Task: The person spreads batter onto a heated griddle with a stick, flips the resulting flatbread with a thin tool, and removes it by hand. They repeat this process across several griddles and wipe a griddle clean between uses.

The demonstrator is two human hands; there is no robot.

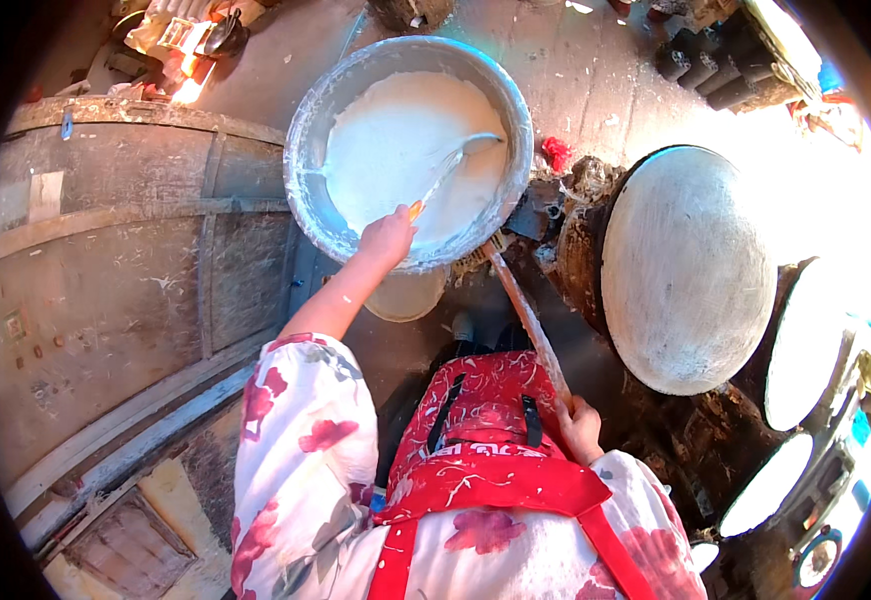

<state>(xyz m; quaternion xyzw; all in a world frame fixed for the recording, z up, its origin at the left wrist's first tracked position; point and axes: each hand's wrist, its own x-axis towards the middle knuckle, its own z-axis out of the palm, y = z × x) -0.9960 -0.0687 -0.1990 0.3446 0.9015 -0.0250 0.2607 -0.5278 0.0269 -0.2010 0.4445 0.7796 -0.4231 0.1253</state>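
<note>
Near the top middle stands a wide grey tub point(301, 165) holding thick white liquid batter point(386, 130). My left hand point(388, 238) reaches over the tub's near rim, its fingers wrapped round the orange grip of a ladle point(443, 178). The ladle's bowl end dips into the batter toward the far right, partly hidden. Lower right, my right hand point(582, 430) is closed on a long wooden stick point(531, 322) smeared with white. That stick slants up to the tub's near rim, where its far end is hard to make out. Nothing else is in either hand.
To the right are several round griddles, the nearest a large pale griddle point(691, 270) on a dark stand. A wooden panel structure point(116, 250) lines the left side. Under the tub is a round pale base point(406, 296). A red scrap point(558, 153) lies beside the tub.
</note>
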